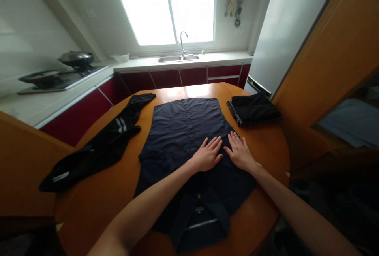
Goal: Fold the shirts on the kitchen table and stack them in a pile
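A dark navy button-up shirt (174, 129) lies spread on the round wooden table (97, 204), its collar toward me and its hem toward the window. My left hand (207, 155) rests flat on the shirt, right of the button line, with fingers stretched out. Beside it, my right hand (239, 153) presses flat near the shirt's right edge, fingers slightly spread. Both palms face down on the cloth and neither hand grips it. Part of the shirt's front is hidden beneath my forearms.
A black garment with pale stripes (103, 145) lies along the table's left side. Folded black clothes (254, 108) are stacked at the back right. Beyond stand a counter with a sink (168, 59), a stove with a pan (41, 76), and a fridge (284, 31).
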`<state>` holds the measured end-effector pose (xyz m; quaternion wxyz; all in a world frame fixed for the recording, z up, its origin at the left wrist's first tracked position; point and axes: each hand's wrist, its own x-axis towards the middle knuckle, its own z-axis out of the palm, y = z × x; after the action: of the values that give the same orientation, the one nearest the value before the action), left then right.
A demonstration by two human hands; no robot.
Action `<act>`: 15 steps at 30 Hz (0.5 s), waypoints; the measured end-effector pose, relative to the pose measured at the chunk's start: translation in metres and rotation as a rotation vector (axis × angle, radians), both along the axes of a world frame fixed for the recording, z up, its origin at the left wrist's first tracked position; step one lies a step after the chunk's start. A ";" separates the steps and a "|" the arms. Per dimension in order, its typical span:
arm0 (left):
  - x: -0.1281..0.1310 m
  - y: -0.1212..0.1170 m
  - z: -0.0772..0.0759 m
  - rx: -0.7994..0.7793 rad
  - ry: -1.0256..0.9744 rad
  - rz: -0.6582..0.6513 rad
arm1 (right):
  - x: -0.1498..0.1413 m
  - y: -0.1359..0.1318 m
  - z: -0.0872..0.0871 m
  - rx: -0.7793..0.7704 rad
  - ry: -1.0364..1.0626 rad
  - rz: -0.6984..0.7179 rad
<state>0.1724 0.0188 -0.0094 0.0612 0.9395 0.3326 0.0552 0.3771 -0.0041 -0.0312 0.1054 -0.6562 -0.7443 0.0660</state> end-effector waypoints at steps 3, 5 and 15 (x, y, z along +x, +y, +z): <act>0.000 0.000 0.000 0.006 -0.004 -0.004 | 0.000 0.001 0.000 -0.003 -0.001 0.002; -0.001 0.000 -0.001 0.013 -0.010 -0.008 | 0.000 0.001 0.000 0.001 0.000 0.008; 0.000 -0.001 0.000 0.012 -0.004 -0.004 | 0.000 -0.001 0.004 -0.010 0.001 -0.049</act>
<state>0.1727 0.0182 -0.0097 0.0564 0.9404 0.3301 0.0590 0.3768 -0.0048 -0.0273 0.1040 -0.6745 -0.7278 0.0676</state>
